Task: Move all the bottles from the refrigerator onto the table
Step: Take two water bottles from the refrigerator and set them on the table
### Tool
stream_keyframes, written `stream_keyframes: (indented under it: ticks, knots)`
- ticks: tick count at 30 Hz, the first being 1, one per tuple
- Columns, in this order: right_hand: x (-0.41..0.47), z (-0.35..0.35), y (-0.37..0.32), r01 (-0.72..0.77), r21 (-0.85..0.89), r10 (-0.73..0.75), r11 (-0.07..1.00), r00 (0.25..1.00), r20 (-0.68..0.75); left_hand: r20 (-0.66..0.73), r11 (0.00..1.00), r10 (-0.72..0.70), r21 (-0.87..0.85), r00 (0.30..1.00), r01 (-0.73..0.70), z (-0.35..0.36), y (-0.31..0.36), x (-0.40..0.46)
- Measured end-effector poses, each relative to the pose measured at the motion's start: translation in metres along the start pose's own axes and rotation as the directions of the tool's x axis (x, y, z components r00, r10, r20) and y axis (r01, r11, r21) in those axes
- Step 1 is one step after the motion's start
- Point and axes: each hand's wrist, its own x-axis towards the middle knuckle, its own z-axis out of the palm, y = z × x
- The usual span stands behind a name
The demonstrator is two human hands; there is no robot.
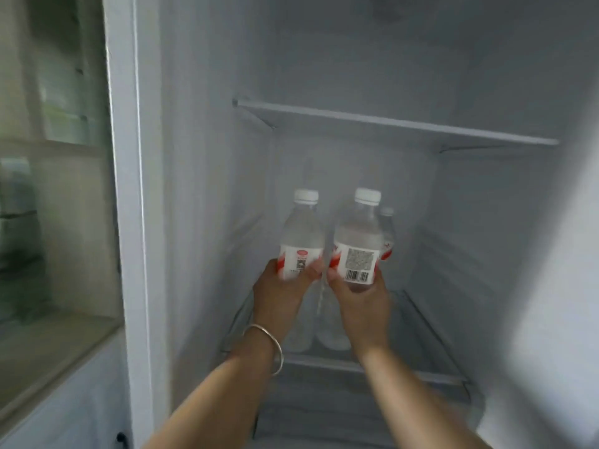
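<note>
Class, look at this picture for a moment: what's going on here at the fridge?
A person is reaching into an open refrigerator with both hands. The left hand grips one water bottle and the right hand grips another water bottle, both with white caps and red-and-white labels, held upright above the glass shelf. A third bottle stands behind them, partly hidden. No table is in view.

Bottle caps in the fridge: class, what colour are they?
White, on both held bottles; the head view shows the caps best.
</note>
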Motion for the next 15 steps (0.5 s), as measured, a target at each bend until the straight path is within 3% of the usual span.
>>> stream_keyframes:
  ticks: [6,15]
  knots:
    - [-0.111,-0.055,-0.058,0.013,-0.087,-0.026,0.996,0.99,-0.141,0.184,0.998,-0.028,0.057,0.983,0.018,-0.027,0.034,-0.106]
    - [-0.247,-0.154,-0.112,-0.174,-0.218,0.074,0.96,0.913,-0.401,0.451,0.994,-0.112,0.054,0.885,0.099,-0.032,0.07,-0.248]
